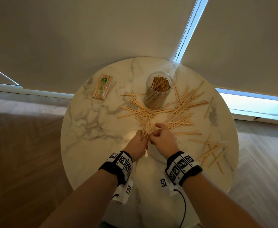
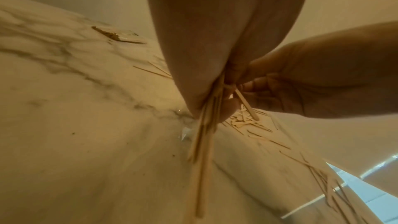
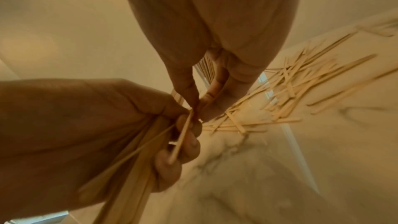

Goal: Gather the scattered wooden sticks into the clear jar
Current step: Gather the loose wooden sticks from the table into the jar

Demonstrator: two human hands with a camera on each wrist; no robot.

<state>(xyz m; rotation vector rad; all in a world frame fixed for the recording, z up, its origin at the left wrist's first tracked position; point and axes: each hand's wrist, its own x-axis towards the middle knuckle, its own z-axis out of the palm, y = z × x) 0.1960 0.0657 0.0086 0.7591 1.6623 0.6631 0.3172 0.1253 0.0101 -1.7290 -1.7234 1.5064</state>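
Thin wooden sticks (image 1: 172,111) lie scattered over a round marble table (image 1: 88,122), mostly around and in front of a clear jar (image 1: 158,91) that stands upright, packed with sticks. My left hand (image 1: 139,142) grips a bundle of sticks (image 2: 204,135) in its fist near the table's middle. My right hand (image 1: 161,137) is pressed against it and pinches a single stick (image 3: 183,135) between thumb and fingers, laid across the left fingers. The jar does not show in the wrist views.
A sealed packet of sticks (image 1: 103,87) lies at the back left of the table. A smaller heap of sticks (image 1: 212,153) lies near the right edge. Roller blinds and a wooden floor surround the table.
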